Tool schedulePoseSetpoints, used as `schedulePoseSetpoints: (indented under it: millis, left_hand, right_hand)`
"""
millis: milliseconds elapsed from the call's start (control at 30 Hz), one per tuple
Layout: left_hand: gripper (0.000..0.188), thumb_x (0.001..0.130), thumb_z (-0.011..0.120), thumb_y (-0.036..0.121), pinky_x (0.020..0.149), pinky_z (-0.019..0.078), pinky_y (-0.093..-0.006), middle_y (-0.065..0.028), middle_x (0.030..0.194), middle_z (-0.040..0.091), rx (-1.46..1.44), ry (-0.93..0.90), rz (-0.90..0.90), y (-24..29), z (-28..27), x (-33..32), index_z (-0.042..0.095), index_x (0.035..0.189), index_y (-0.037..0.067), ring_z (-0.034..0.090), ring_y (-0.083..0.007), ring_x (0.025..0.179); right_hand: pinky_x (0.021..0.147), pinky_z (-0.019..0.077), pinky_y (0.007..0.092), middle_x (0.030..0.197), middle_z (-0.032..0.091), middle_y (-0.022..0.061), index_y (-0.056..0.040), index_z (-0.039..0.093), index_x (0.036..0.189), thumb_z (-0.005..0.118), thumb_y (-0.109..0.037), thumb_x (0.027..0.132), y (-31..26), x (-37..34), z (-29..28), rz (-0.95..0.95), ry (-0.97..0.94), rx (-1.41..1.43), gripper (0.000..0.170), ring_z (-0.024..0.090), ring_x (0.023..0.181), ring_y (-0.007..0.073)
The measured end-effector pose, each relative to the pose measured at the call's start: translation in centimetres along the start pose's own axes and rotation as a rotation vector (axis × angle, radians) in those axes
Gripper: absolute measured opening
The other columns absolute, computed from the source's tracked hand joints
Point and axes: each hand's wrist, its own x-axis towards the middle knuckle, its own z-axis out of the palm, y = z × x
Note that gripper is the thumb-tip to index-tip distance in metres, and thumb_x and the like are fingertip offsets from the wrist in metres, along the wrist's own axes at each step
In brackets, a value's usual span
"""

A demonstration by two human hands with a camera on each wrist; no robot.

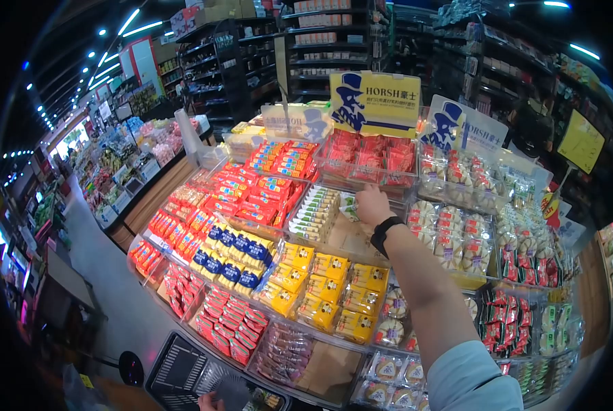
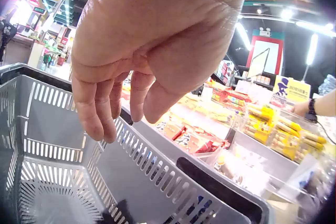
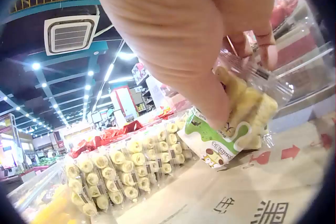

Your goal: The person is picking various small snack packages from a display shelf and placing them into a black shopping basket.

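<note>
Your right hand (image 1: pixel 373 205) has the green-and-white snack packet (image 3: pixel 212 139) in a pinch: thumb laid along the near face, fingers bent behind its upper edge, gap only as wide as the packet. Packet sits tilted just below your fingers, pale rolls showing through clear wrap, crimped end jutting past the fingertips. Printed cardboard (image 3: pixel 294 182) beneath; cannot tell whether the lower corner touches. Stacked wrapped rolls (image 3: pixel 123 169) lie near, on the packet's left in the right wrist view.

Your left hand (image 2: pixel 152 40) hangs over the grey basket (image 2: pixel 113 169), fingers loosely bent downward, thumb near them, palm bare. Cannot tell whether the fingertips touch the rim.
</note>
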Motion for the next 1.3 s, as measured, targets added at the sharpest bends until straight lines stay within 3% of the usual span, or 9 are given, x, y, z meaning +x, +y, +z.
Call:
schedulePoseSetpoints:
  millis: [67, 367, 900, 967, 1067, 1100, 1133, 1200, 1300]
  left_hand:
    - [0.031, 0.088, 0.064, 0.004, 0.082, 0.0506, -0.0369, -0.0232, 0.107, 0.059, -0.156, -0.012, -0.069, -4.4, 1.8, 0.4, 0.052, 0.114, -0.007, 0.063, -0.0300, 0.096]
    - [0.036, 0.088, 0.064, 0.003, 0.081, 0.0506, -0.0367, -0.0233, 0.106, 0.063, -0.113, -0.005, -0.050, -3.5, 1.2, -0.6, 0.049, 0.119, -0.008, 0.063, -0.0298, 0.094]
    - [0.027, 0.087, 0.066, 0.009, 0.077, 0.0505, -0.0384, -0.0225, 0.094, 0.067, -0.078, 0.016, 0.009, 0.0, -0.6, -0.8, 0.061, 0.110, -0.004, 0.065, -0.0332, 0.084]
    - [0.027, 0.088, 0.065, 0.010, 0.077, 0.0508, -0.0375, -0.0206, 0.090, 0.068, -0.168, 0.007, 0.039, 1.3, -1.2, -0.5, 0.061, 0.112, -0.003, 0.066, -0.0309, 0.083]
    - [0.046, 0.085, 0.066, 0.008, 0.082, 0.0536, -0.0311, -0.0149, 0.112, 0.061, -0.628, -0.126, 0.085, -1.1, 1.2, 1.9, 0.049, 0.127, -0.002, 0.064, -0.0221, 0.098]
    - [0.049, 0.084, 0.067, 0.003, 0.092, 0.0488, -0.0338, -0.0166, 0.120, 0.059, -0.805, -0.131, -0.013, 3.4, 0.1, 1.1, 0.049, 0.129, 0.000, 0.060, -0.0234, 0.111]
    - [0.045, 0.091, 0.060, 0.000, 0.093, 0.0469, -0.0297, -0.0111, 0.121, 0.055, -0.865, -0.198, 0.022, 6.7, -1.1, 0.9, 0.045, 0.134, 0.001, 0.055, -0.0164, 0.111]
    - [0.054, 0.093, 0.055, 0.002, 0.083, 0.0507, -0.0296, -0.0122, 0.121, 0.050, -0.963, -0.281, 0.163, 11.8, -2.2, 0.8, 0.032, 0.142, 0.004, 0.061, -0.0186, 0.101]
    - [0.067, 0.095, 0.054, 0.001, 0.085, 0.0502, -0.0318, -0.0128, 0.125, 0.044, -1.145, -0.383, 0.276, 16.0, -1.7, 0.8, 0.018, 0.150, 0.011, 0.060, -0.0209, 0.104]
  right_hand:
    - [0.088, 0.0461, 0.0495, 0.115, 0.060, 0.0168, -0.0087, 0.070, 0.097, 0.059, -0.014, 0.080, -0.6, 0.1, 0.0, -0.050, -0.047, 0.014, 0.021, 0.053, 0.114, 0.0328]
    - [0.092, 0.0399, 0.0517, 0.117, 0.058, 0.0135, -0.0093, 0.062, 0.106, 0.057, -0.014, 0.084, -1.1, -0.3, 2.1, 0.040, 0.124, -0.061, 0.024, 0.050, 0.117, 0.0314]
    - [0.088, 0.0446, 0.0463, 0.109, 0.064, 0.0121, -0.0094, 0.062, 0.111, 0.077, -0.023, 0.071, -1.1, -1.0, -1.8, 0.133, -0.042, 0.058, 0.045, 0.059, 0.106, 0.0315]
    - [0.079, 0.0495, 0.0414, 0.097, 0.067, 0.0130, -0.0062, 0.061, 0.110, 0.079, -0.022, 0.069, -1.5, -2.1, -4.6, 0.230, -0.128, 0.471, 0.047, 0.064, 0.093, 0.0332]
    - [0.073, 0.0507, 0.0328, 0.093, 0.068, 0.0085, -0.0009, 0.061, 0.108, 0.077, -0.018, 0.075, -2.8, -5.3, -7.5, 0.180, -0.254, 0.984, 0.041, 0.065, 0.086, 0.0195]
    - [0.075, 0.0502, 0.0300, 0.097, 0.068, 0.0061, 0.0003, 0.062, 0.109, 0.076, -0.016, 0.078, -4.1, -7.0, -8.6, 0.139, -0.352, 1.250, 0.038, 0.063, 0.088, 0.0133]
    - [0.075, 0.0502, 0.0300, 0.097, 0.068, 0.0061, 0.0003, 0.062, 0.109, 0.076, -0.016, 0.078, -5.6, -8.9, -9.4, 0.132, -0.396, 1.253, 0.038, 0.063, 0.088, 0.0133]
    - [0.079, 0.0480, 0.0250, 0.101, 0.066, 0.0023, 0.0028, 0.061, 0.112, 0.071, -0.012, 0.086, -8.6, -12.9, -11.1, 0.153, -0.666, 1.672, 0.032, 0.059, 0.090, 0.0069]
    - [0.082, 0.0466, 0.0236, 0.107, 0.066, 0.0029, 0.0029, 0.059, 0.117, 0.067, -0.013, 0.090, -12.8, -18.7, -11.4, 0.078, -0.834, 1.806, 0.032, 0.059, 0.093, 0.0073]
